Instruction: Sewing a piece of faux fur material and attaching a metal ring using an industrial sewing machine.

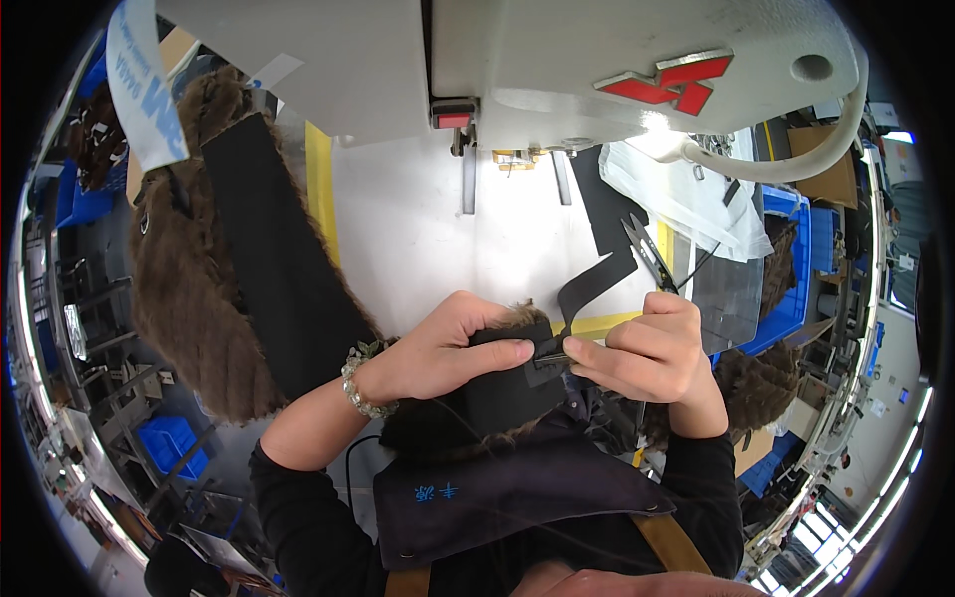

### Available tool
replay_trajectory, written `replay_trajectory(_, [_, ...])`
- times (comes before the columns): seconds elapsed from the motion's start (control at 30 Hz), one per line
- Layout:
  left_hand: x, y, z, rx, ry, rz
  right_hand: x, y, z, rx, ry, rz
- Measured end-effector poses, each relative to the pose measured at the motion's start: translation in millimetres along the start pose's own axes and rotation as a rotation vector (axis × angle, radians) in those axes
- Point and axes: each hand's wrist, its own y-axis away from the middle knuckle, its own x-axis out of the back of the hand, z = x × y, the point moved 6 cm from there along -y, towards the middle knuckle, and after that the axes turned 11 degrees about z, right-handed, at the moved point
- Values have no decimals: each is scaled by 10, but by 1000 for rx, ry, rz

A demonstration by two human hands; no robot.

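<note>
Left hand [443,346] has a fur-edged black piece [492,398] clamped, thumb flat on top, just in front of the person's apron [517,497]. Right hand [652,343] is pinching the lower end of a narrow black strip [602,282] at that piece's right edge. Scissors [649,254] poke up past the right knuckles — can't tell if they're held or just lying behind. Beyond that, white tabletop [398,229], sewing machine [557,60] overhead, and brown fur [189,308] off left.

A sewing workshop: big machine [537,85], furry black cloth [507,398], blue bin [172,448], apparently racks [88,316] at left
</note>
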Motion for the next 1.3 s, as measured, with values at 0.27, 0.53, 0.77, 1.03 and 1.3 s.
replay_trajectory(0.27, [-2, -13, -19, -23, -14, 16, 18, -81, -2, -38, 8, -85])
replay_trajectory(0.53, [5, -10, -50, 2, -26, 0, 18, -105, -12, -61, 16, -120])
replay_trajectory(0.77, [-12, -11, -30, -14, -15, -6, 45, -119, -61, -60, 56, -176])
replay_trajectory(1.03, [-5, -16, -42, -6, -8, -15, 14, -107, -51, -44, 48, -129])
replay_trajectory(1.3, [-13, -17, -35, -1, 2, -6, -8, -78, -41, -36, 48, -110])
